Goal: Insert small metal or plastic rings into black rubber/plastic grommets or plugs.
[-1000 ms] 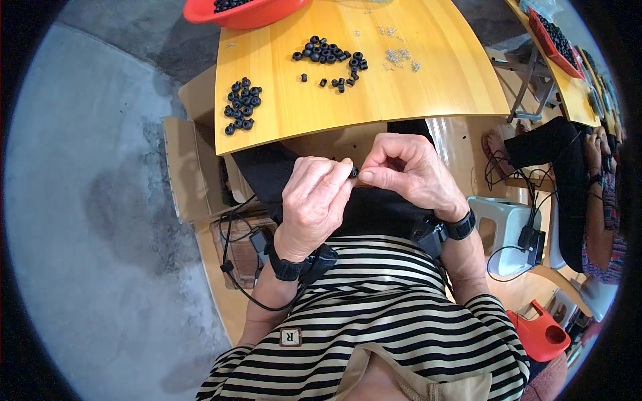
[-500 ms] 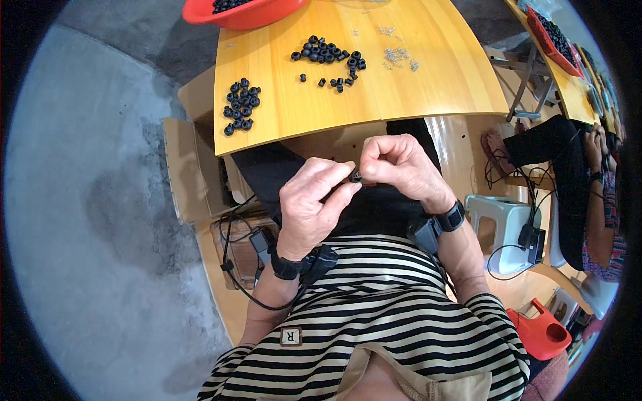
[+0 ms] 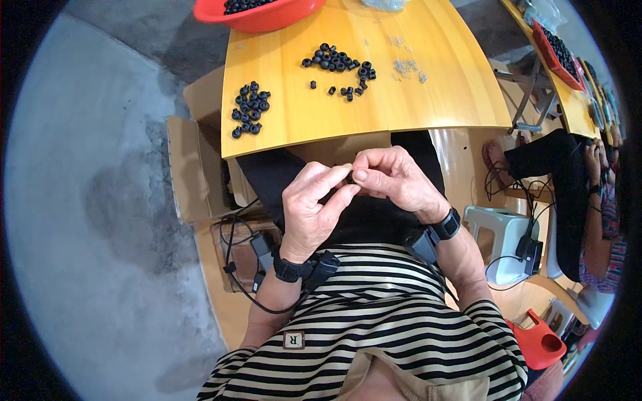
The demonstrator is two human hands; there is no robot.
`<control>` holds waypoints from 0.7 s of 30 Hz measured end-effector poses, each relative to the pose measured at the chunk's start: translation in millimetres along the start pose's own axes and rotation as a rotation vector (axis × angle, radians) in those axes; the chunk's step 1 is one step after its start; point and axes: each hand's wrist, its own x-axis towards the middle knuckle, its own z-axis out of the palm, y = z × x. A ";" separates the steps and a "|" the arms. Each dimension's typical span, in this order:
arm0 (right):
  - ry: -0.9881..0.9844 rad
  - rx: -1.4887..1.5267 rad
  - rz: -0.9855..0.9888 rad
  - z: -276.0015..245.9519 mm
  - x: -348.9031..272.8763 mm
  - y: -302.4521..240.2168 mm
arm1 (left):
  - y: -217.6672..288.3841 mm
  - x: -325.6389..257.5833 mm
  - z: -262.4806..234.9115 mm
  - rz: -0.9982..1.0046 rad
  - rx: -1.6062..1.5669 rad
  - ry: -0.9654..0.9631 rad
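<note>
Hands meet above the lap: left hand [image 3: 313, 208] and right hand [image 3: 394, 179] pinch a small black ring [image 3: 350, 178] between fingertips, near the table [image 3: 428, 100] edge.

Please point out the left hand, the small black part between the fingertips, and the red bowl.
left hand [image 3: 313, 207], head view, back of the hand.
small black part [image 3: 350, 178], head view, its visible edge.
red bowl [image 3: 267, 20], head view, front wall.

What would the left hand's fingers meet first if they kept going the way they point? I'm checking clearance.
Probably the right hand: the left hand points at it, a small black part pinched between them.
</note>
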 end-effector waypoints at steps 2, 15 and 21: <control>-0.004 0.006 0.008 -0.6 4.6 4.0 | -3.0 0.9 -0.8 0.032 0.022 0.016; 0.660 -1.184 -0.695 -17.0 88.9 -0.7 | -16.3 -1.7 -5.0 -0.065 -0.079 0.139; 0.684 -1.614 -0.674 -19.0 138.7 2.8 | -13.3 -1.9 -6.0 -0.044 -0.067 0.133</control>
